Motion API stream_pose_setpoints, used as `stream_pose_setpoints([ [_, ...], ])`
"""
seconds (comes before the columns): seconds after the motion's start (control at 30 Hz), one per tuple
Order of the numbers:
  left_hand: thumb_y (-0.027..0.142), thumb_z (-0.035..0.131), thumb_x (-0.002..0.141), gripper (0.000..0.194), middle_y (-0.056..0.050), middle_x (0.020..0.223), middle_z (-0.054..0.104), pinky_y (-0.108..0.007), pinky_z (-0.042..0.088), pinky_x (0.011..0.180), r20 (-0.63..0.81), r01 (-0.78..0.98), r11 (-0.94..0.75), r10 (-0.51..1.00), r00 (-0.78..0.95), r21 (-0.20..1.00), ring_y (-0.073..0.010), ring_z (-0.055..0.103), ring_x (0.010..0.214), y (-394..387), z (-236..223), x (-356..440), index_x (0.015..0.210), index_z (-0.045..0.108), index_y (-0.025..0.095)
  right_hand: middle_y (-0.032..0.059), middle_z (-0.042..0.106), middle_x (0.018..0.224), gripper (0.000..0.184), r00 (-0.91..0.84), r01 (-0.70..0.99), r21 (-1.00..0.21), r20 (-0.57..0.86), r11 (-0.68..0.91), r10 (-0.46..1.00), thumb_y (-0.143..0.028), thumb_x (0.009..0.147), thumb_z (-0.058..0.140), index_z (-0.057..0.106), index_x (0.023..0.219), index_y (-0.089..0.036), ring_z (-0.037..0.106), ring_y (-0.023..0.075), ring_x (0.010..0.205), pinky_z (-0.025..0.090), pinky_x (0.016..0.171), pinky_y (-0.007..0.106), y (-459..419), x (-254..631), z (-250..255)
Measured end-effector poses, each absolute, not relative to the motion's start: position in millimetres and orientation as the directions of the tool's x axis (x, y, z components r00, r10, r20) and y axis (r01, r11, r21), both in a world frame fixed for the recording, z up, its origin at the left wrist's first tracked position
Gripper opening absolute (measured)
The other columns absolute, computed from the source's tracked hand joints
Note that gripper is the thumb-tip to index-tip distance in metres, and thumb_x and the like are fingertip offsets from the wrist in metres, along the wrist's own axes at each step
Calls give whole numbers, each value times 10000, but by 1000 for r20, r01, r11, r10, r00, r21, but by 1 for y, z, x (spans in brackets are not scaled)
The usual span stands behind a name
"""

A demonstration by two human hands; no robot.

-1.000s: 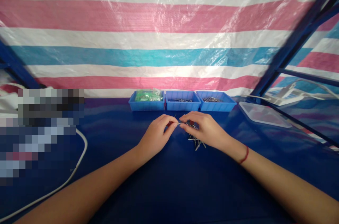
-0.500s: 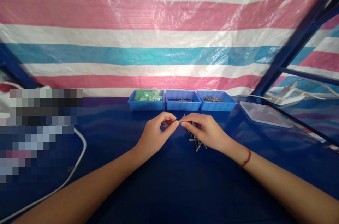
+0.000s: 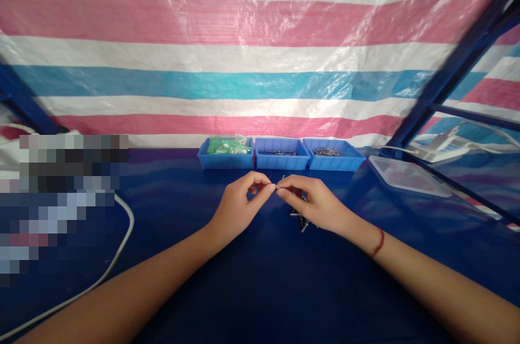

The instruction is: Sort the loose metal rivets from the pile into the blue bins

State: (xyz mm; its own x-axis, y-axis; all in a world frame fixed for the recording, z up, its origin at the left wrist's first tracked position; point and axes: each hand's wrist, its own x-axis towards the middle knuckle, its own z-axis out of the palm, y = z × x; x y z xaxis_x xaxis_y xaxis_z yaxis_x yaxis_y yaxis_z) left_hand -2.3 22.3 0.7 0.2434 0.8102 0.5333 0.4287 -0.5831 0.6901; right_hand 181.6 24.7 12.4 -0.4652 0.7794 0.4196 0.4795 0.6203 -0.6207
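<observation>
My left hand (image 3: 239, 204) and my right hand (image 3: 319, 203) meet fingertip to fingertip above the blue table. Each is closed in a pinch of thumb and forefinger. Between the fingertips shows a small, thin metal piece (image 3: 277, 187); its exact kind is too small to make out, and the fingers cover most of it. Thin dark ends stick up near the fingers of both hands. Under my right hand lies a loose pile of thin metal rods (image 3: 303, 222), partly hidden by the palm.
Three blue bins stand in a row at the back: the left bin (image 3: 225, 162) with green plastic bags, the middle bin (image 3: 281, 163) and right bin (image 3: 337, 164) with small metal parts. A translucent lid (image 3: 410, 175) lies right. A white cable (image 3: 125, 230) curves along the left.
My right hand has shifted slightly and its fingers have turned a little, covering more of the rod pile. My left hand stays almost still. The camera view has moved marginally.
</observation>
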Motion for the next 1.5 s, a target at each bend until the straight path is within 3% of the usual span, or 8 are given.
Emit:
stream_pose_setpoints([
  [0.2, 252, 557, 845, 80, 22, 789, 656, -233, 460, 699, 510, 447, -569, 821, 258, 690, -118, 591, 715, 23, 2, -1, 827, 609, 194, 34, 667, 824, 158, -343, 480, -582, 565, 656, 751, -267, 869, 549, 658, 929, -169, 569, 112, 646, 441, 574, 232, 22, 184, 16],
  [0.4, 286, 524, 865, 128, 7, 845, 667, -257, 465, 727, 478, 460, -570, 822, 309, 681, -137, 611, 770, 25, -2, -1, 906, 610, 201, 42, 660, 809, 151, -451, 503, -404, 632, 764, 631, -246, 885, 513, 642, 838, -183, 592, 143, 721, 470, 654, 266, 19, 189, 27],
  [0.53, 296, 529, 865, 252, -25, 943, 663, -283, 473, 763, 466, 469, -558, 830, 307, 685, -155, 618, 853, 26, -7, 0, 1097, 549, 200, 51, 674, 799, 171, -173, 682, -380, 747, 625, 642, -300, 876, 521, 652, 854, -192, 571, 156, 660, 463, 628, 295, 38, 210, 31],
  [0.7, 235, 489, 884, 151, -33, 933, 663, -321, 450, 829, 441, 520, -645, 763, 472, 560, -172, 597, 892, 25, -5, 0, 919, 631, 202, 72, 665, 808, 248, 126, 858, -360, 839, 366, 530, -344, 872, 498, 679, 924, -183, 560, 178, 646, 465, 659, 330, 78, 255, 21],
  [0.87, 256, 503, 884, 201, -43, 1058, 647, -355, 414, 902, 412, 506, -770, 636, 652, 389, -197, 565, 1000, 18, -1, 1, 1002, 665, 244, 125, 624, 865, 355, 80, 920, -310, 746, 238, 661, -289, 793, 562, 630, 1087, -101, 580, 248, 793, 467, 728, 380, 95, 269, 8],
  [1.03, 328, 491, 902, 290, -36, 1294, 566, -408, 358, 967, 338, 401, -880, 470, 816, 256, -234, 510, 1156, 10, 1, 3, 1163, 617, 315, 87, 613, 854, 301, -9, 862, -329, 750, 385, 662, -265, 816, 528, 586, 1081, -134, 564, 209, 732, 461, 707, 349, 78, 243, 14],
  [1.37, 196, 462, 911, 236, -39, 993, 701, -334, 440, 856, 390, 532, -779, 626, 675, 331, -187, 613, 929, 20, -9, 5, 954, 693, 212, 55, 628, 826, 201, -231, 768, -307, 685, 561, 691, -224, 835, 519, 590, 1016, -172, 536, 164, 661, 447, 668, 316, 47, 213, 23],
  [1.5, 191, 506, 881, 178, -26, 921, 706, -311, 471, 812, 412, 561, -677, 736, 538, 477, -177, 628, 859, 24, -9, 3, 889, 683, 208, 55, 640, 848, 158, -275, 718, -378, 618, 585, 737, -150, 797, 509, 631, 895, -169, 544, 146, 662, 446, 638, 296, 43, 209, 23],
])
